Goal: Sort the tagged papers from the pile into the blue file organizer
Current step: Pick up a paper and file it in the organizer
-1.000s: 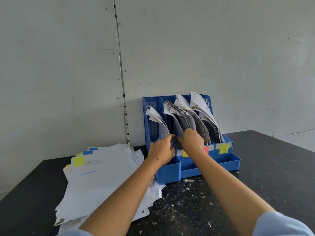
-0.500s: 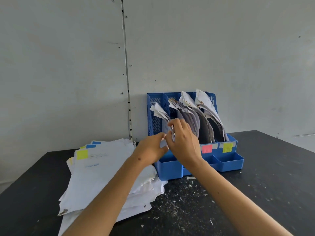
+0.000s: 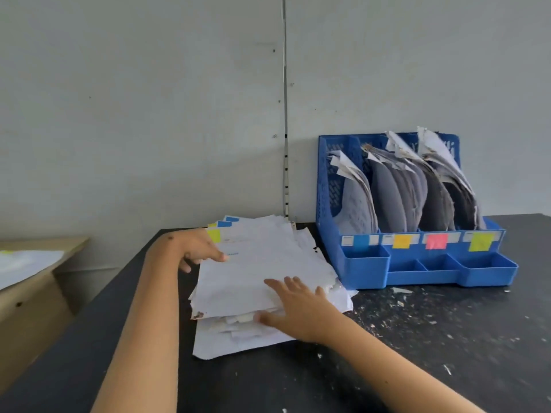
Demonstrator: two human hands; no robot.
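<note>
A pile of white papers [image 3: 262,272] with yellow and blue tags at its far left corner lies on the black table. The top sheet carries a yellow tag [image 3: 214,235]. My left hand [image 3: 198,248] rests on the pile's left edge, fingers spread on the top sheet. My right hand [image 3: 293,308] lies flat on the pile's near right side, fingers apart, thumb at the stack's front edge. The blue file organizer [image 3: 366,269] stands to the right against the wall, its slots full of curled papers, with blue, orange, pink and yellow labels along its front.
The black table [image 3: 417,353] is littered with paper scraps in front of the organizer. A lower wooden surface [image 3: 32,281] holding a white sheet sits at the left. The grey wall stands right behind the pile and the organizer.
Both hands have left the organizer's left slots and moved left onto the paper pile. The view has swung left, so the organizer now sits at the right.
</note>
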